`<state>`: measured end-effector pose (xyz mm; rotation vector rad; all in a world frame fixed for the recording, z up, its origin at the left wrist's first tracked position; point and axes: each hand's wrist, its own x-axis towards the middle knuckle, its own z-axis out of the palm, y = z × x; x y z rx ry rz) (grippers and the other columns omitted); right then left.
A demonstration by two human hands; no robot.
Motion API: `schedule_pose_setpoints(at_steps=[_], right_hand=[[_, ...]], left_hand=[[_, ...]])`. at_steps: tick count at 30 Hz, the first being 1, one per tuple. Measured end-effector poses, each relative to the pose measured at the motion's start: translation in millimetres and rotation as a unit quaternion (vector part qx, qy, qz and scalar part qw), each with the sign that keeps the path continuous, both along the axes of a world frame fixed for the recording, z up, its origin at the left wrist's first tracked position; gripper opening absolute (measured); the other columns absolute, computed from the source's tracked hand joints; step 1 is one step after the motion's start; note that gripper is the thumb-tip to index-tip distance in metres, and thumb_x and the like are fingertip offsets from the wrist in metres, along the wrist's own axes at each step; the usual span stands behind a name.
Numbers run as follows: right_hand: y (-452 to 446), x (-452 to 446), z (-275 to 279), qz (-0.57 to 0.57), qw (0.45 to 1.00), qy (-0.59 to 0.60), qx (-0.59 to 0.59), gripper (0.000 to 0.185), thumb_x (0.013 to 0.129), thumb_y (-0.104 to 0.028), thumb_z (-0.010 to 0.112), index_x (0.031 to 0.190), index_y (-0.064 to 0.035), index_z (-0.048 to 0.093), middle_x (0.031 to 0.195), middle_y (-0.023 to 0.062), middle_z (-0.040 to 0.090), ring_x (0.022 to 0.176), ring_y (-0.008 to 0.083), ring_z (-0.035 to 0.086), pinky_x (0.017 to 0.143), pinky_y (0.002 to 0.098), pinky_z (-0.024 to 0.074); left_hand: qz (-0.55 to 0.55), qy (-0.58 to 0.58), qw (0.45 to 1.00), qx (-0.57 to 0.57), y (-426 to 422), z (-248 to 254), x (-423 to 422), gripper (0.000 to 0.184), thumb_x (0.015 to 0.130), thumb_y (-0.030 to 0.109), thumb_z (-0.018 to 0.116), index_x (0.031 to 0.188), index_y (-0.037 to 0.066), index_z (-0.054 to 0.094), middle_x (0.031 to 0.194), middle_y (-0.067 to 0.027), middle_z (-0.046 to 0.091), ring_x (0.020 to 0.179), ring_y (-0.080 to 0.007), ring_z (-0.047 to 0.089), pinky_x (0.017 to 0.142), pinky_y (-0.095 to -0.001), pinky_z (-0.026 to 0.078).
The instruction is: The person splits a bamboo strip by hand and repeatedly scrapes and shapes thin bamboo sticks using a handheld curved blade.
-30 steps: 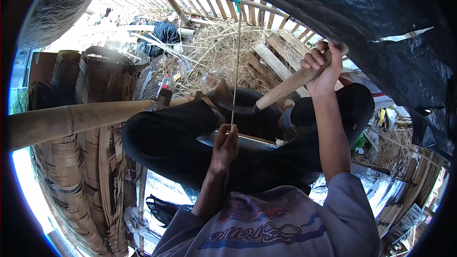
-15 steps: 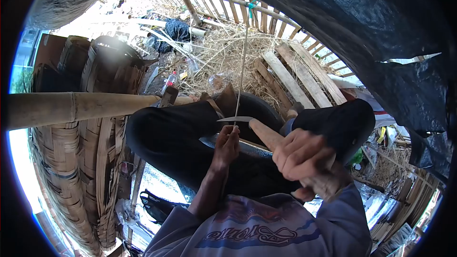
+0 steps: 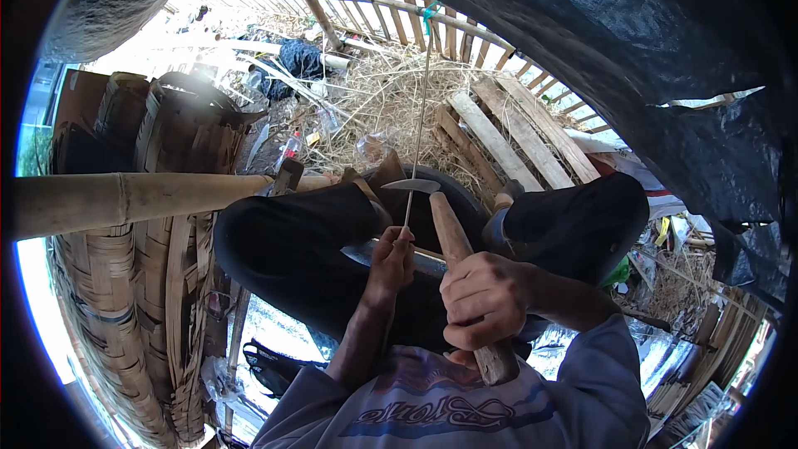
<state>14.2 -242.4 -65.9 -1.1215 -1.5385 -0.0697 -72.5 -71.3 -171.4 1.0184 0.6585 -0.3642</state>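
Observation:
My left hand (image 3: pixel 392 259) is closed on the near end of a thin bamboo strip (image 3: pixel 420 129), which runs up and away from me past my feet. My right hand (image 3: pixel 484 299) is wrapped round the thick wooden handle of a knife (image 3: pixel 451 231); the butt of the handle sticks out below my fist. The knife's short curved blade (image 3: pixel 411 185) points left and crosses the strip a little beyond my left fingers. Whether the edge bites into the strip I cannot tell. Both hands are above my lap, between my bent knees.
A bamboo pole (image 3: pixel 150 197) runs in from the left beside my knee. Woven bamboo rolls (image 3: pixel 100 283) stand at the left. Wooden planks (image 3: pixel 499 140) and dry shavings (image 3: pixel 382 91) lie ahead, near a plastic bottle (image 3: pixel 291 146). Dark sheeting (image 3: pixel 598 25) hangs overhead and right.
My right hand has moved left and down, and the knife handle now stands more upright. The blade still crosses the strip. My left hand has shifted slightly, keeping its hold.

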Motion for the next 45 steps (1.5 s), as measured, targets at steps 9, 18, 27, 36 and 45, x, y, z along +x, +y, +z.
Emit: schedule_pose_setpoints(at_steps=[9,18,27,36,45], right_hand=[[-0.2,24.0,-5.9,-0.022,0.999,0.026,-0.018,0.015,0.063,-0.012,0.068,0.069,-0.0059,0.055,0.060,0.0017,0.050,0.050,0.0164,0.054,0.049,0.0293,0.0482],[-21.2,112.0,-75.7,-0.529,0.808,0.259,0.023,0.014,0.080,-0.009,0.069,0.074,-0.0039,0.058,0.059,0.0001,0.055,0.056,0.0046,0.050,0.051,0.0231,0.0411],[12.8,75.4,-89.8,-0.392,0.778,0.469,-0.143,0.022,0.081,-0.022,0.073,0.083,-0.0037,0.062,0.066,-0.0007,0.059,0.060,0.0080,0.055,0.056,0.0257,0.0443],[16.0,68.3,-83.8,-0.263,0.744,0.600,-0.135,0.020,0.081,-0.022,0.072,0.082,-0.0035,0.064,0.061,0.0004,0.057,0.050,0.0058,0.050,0.046,0.0230,0.0392],[-0.5,68.5,-64.2,-0.315,0.788,0.527,-0.041,0.015,0.081,-0.014,0.072,0.079,-0.0058,0.059,0.063,-0.0027,0.057,0.051,0.0034,0.051,0.047,0.0195,0.0390]], left_hand=[[-0.004,-0.029,1.000,-0.007,-2.9,-5.7,-5.8,0.016,0.099,0.028,0.044,0.094,0.012,0.046,0.053,0.0062,0.033,0.035,-0.0024,0.024,0.031,-0.0216,0.015],[-0.012,-0.050,0.998,0.029,0.7,16.5,-3.7,0.018,0.100,0.026,0.042,0.090,0.012,0.047,0.054,0.0084,0.031,0.038,0.0006,0.023,0.033,-0.0188,0.015],[-0.092,-0.062,0.987,0.119,0.1,46.0,-19.5,0.015,0.098,0.023,0.047,0.095,0.009,0.048,0.056,0.0073,0.039,0.044,0.0005,0.033,0.038,-0.0178,0.024],[-0.117,-0.082,0.982,0.124,-8.3,54.5,-5.8,0.018,0.098,0.024,0.046,0.092,0.007,0.048,0.058,0.0059,0.041,0.045,0.0001,0.035,0.039,-0.0174,0.027],[-0.046,-0.142,0.982,0.115,-4.5,29.1,20.7,0.017,0.099,0.022,0.045,0.096,0.006,0.049,0.059,0.0063,0.041,0.046,0.0009,0.034,0.039,-0.0178,0.026]])
